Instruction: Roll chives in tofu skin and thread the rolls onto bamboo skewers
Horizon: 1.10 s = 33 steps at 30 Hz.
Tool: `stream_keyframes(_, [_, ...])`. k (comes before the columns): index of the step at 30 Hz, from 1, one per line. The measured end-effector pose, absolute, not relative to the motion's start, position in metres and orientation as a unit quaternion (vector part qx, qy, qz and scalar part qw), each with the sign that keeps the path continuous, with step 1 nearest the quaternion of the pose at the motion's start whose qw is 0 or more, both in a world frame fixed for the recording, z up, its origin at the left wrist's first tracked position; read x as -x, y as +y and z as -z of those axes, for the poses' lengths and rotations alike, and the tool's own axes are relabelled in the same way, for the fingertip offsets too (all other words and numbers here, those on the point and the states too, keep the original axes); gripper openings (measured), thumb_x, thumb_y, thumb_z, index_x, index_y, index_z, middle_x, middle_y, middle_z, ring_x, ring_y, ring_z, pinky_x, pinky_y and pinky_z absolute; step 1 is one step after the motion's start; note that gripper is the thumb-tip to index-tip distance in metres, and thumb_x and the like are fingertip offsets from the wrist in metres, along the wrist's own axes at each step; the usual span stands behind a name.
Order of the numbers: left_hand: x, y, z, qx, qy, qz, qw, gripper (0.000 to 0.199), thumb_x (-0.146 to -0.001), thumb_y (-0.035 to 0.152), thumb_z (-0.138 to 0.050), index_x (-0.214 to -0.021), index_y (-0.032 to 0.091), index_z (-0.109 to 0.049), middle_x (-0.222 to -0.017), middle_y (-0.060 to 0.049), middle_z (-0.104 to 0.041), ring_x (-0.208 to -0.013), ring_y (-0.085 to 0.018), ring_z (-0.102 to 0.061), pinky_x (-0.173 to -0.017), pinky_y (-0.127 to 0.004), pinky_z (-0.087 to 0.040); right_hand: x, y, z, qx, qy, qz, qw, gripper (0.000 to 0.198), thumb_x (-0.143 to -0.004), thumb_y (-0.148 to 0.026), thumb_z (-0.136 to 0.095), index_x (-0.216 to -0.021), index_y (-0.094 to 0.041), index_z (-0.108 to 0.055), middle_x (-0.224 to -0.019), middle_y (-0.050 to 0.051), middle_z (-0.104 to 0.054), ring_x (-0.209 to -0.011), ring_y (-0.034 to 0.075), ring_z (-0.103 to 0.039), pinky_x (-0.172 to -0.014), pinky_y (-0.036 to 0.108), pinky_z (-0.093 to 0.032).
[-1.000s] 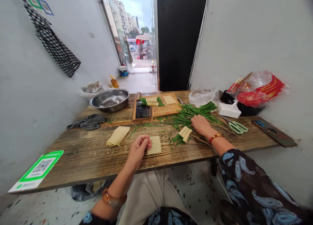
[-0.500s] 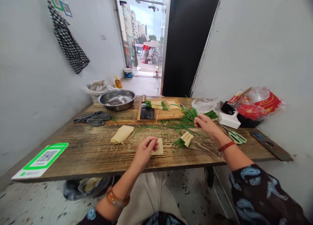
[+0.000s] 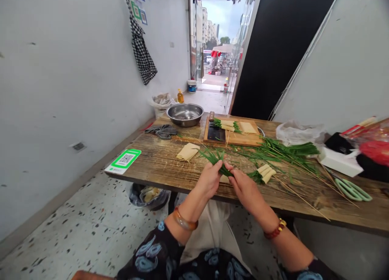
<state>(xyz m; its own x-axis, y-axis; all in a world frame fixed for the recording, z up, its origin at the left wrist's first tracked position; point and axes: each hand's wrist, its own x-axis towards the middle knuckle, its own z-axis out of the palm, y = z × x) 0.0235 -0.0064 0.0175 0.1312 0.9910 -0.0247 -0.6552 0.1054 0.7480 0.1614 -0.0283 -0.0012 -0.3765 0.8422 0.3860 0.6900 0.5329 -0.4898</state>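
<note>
The left hand [image 3: 209, 180] had its grip clasped round a green leaf bunch [image 3: 213, 156], held above the bench [image 3: 158, 163] near its front edge. The right hand [image 3: 246, 189] gripped the bunch's other end, its fingers covering most of that part. Below the hands, only a sliver of a pale sheet [image 3: 224, 179] showed. Just right of them lay filled rolls [image 3: 266, 173], their leafy end partly hidden by the right hand; what tied or pinned them was hard to make out. The right border cut off a red bag [image 3: 377, 152].
</note>
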Motion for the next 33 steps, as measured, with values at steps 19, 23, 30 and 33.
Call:
stream_keyframes(19, [0.010,0.009,-0.023,-0.695,0.419,-0.176,0.557,0.014,-0.074,0.017,-0.046,-0.062,0.016,-0.053,-0.055,0.001,-0.057,-0.041,-0.008,-0.045,-0.042,-0.020,-0.035,-0.172,-0.038,-0.027,0.359,-0.914,0.110,0.155,0.025,-0.094,-0.012,-0.040,-0.113,-0.012,-0.056,-0.088,0.010,-0.061,-0.083,0.022,-0.055,-0.076,0.036,-0.045])
stream_keyframes(23, [0.010,0.014,-0.020,-0.727,0.392,-0.173,0.536,0.011,-0.066,0.015,-0.049,-0.063,0.018,-0.058,-0.057,0.001,-0.059,-0.046,-0.011,-0.046,-0.045,-0.023,-0.037,-0.175,-0.038,-0.027,0.359,-0.917,0.110,0.131,0.046,-0.092,-0.006,-0.035,-0.137,-0.015,-0.038,-0.089,0.008,-0.062,-0.081,0.020,-0.056,-0.076,0.034,-0.047])
stream_keyframes(30, [0.007,0.012,-0.033,-0.766,0.359,-0.107,0.523,0.014,-0.065,0.013,-0.047,-0.053,0.017,-0.053,-0.051,0.002,-0.053,-0.047,-0.009,-0.041,-0.047,-0.022,-0.033,-0.177,-0.032,-0.012,0.392,-0.907,0.075,0.137,0.028,-0.095,-0.015,-0.041,-0.121,-0.011,-0.050,-0.089,0.009,-0.062,-0.083,0.021,-0.057,-0.074,0.033,-0.046])
stream_keyframes(33, [0.008,0.005,-0.034,-0.685,0.383,-0.119,0.609,0.013,-0.073,0.021,-0.049,-0.066,0.016,-0.059,-0.058,0.001,-0.057,-0.046,-0.007,-0.040,-0.043,-0.019,-0.030,-0.175,-0.031,-0.012,0.413,-0.897,0.072,0.142,0.015,-0.094,-0.016,-0.043,-0.101,-0.014,-0.057,-0.085,0.008,-0.060,-0.080,0.021,-0.055,-0.073,0.033,-0.044])
